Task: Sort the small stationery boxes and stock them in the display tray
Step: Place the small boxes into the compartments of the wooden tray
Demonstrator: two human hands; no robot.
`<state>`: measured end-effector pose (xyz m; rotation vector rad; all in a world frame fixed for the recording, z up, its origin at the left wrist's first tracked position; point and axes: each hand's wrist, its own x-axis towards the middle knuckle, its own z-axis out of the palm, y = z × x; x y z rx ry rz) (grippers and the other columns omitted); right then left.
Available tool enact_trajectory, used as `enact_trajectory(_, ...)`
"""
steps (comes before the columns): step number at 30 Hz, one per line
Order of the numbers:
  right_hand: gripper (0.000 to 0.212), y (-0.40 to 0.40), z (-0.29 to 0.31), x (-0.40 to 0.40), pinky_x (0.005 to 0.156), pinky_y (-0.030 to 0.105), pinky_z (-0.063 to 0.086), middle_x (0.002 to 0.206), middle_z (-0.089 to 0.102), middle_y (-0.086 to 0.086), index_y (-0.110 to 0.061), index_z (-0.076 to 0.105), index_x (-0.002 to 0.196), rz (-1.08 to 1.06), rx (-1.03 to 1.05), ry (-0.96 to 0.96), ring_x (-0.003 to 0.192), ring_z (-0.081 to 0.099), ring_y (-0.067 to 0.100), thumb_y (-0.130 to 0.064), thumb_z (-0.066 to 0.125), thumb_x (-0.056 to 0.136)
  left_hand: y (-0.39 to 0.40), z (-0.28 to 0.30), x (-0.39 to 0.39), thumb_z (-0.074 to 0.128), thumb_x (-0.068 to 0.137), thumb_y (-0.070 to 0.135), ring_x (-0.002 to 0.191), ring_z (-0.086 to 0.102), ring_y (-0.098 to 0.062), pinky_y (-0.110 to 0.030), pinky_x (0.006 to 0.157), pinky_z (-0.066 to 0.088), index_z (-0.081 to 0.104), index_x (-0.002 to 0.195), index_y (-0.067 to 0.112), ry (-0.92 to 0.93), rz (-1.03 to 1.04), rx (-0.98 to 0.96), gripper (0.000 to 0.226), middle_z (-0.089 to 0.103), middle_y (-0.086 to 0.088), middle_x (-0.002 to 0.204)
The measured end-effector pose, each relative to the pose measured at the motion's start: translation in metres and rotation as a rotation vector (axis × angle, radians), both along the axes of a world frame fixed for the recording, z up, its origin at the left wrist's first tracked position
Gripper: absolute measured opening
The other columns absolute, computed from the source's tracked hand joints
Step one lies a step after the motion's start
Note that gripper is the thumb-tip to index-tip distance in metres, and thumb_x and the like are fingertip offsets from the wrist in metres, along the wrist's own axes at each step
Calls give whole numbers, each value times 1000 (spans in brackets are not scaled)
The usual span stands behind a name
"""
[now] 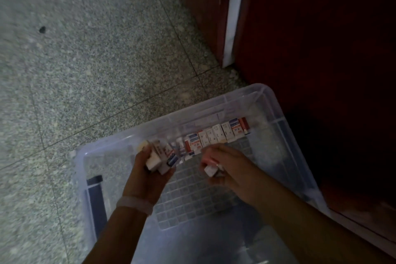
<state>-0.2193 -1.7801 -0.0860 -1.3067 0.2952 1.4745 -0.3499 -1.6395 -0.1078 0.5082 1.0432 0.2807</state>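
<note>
Over the clear plastic storage bin (276, 105), the left hand (150, 169) is gripping a bunch of small white stationery boxes (159, 157), while the right hand (222, 165) is pinching one small white box (211, 170). Beyond both, a row of red-and-white boxes (216, 135) is standing inside the bin on speckled grey floor (85, 70), beside a dark red wooden cabinet (310, 38).

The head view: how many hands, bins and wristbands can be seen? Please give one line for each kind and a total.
Hands: 2, left and right, each holding small boxes
Clear bin: 1
Wristband: 1
Total: 4
The boxes in the row are too blurred to count.
</note>
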Motion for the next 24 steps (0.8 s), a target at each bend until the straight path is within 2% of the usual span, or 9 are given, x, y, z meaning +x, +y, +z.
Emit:
enact_trajectory(2, 16, 4, 35, 7, 43, 19, 43, 70, 64, 5, -17, 57, 88, 9, 63, -76, 55, 61, 9, -22, 46, 97, -2, 38, 12, 95, 15, 39, 82, 72, -25, -39, 60, 59, 78, 84, 15, -116, -3, -30, 75, 73, -10, 96)
enact_trajectory(5, 18, 2, 92, 15, 43, 17, 35, 61, 65, 2, -21, 56, 86, -46, 112, -220, 49, 59, 10, -32, 47, 96, -11, 102, 30, 96, 14, 38, 86, 72, -27, -42, 61, 58, 78, 82, 13, -273, -21, -58, 74, 72, -13, 101)
enact_trajectory(8, 25, -6, 146, 13, 60, 27, 41, 56, 65, 2, -21, 62, 84, -94, 127, -346, 54, 58, 17, -39, 49, 94, -32, 162, 36, 97, 17, 35, 85, 72, -26, -43, 64, 58, 78, 76, 13, -418, -79, -76, 66, 73, -12, 96)
enact_trajectory(12, 33, -35, 212, -2, 65, 34, 43, 76, 62, 10, -24, 66, 94, -196, 174, -468, 67, 59, 21, -51, 46, 91, -66, 237, 37, 78, 77, 31, 119, 55, -39, -55, 99, 41, 63, 115, -5, -728, -268, -162, 55, 57, -28, 124)
enact_trajectory(15, 35, -72, 259, -16, 45, 20, 32, 61, 62, 1, -20, 60, 93, -227, 204, -546, 45, 53, 10, -43, 35, 98, -84, 278, 31, 74, 79, 33, 116, 58, -34, -49, 100, 43, 65, 113, -5, -712, -289, -76, 51, 61, -25, 120)
enact_trajectory(17, 31, -98, 289, -29, 41, 19, 32, 53, 58, -2, -17, 57, 90, -191, 205, -579, 40, 49, 9, -36, 34, 99, -101, 300, 14, 35, 99, 41, 133, 40, -32, -44, 114, 22, 47, 133, -6, -814, -285, -57, 59, 46, -24, 138)
enact_trajectory(19, 27, -123, 310, -43, 38, 18, 32, 53, 54, -1, -14, 54, 89, -129, 201, -713, 38, 47, 6, -29, 34, 100, -126, 318, 9, 54, 91, 42, 126, 46, -35, -50, 110, 30, 54, 126, -4, -794, -372, -17, 57, 52, -24, 131)
enact_trajectory(21, 25, -151, 331, -55, 34, 18, 31, 53, 53, -2, -10, 55, 89, -89, 214, -895, 37, 45, 6, -25, 38, 100, -153, 339, 1, 86, 59, 42, 117, 48, -38, -55, 105, 36, 59, 111, 3, -726, -491, -9, 71, 51, -24, 122)
enact_trajectory(24, 29, -197, 365, -65, 32, 18, 30, 59, 60, 5, -2, 59, 91, 12, 177, -1081, 47, 51, 18, -27, 46, 98, -195, 365, -9, 94, 35, 40, 112, 51, -36, -53, 102, 38, 59, 115, 8, -727, -546, 3, 93, 52, -22, 125)
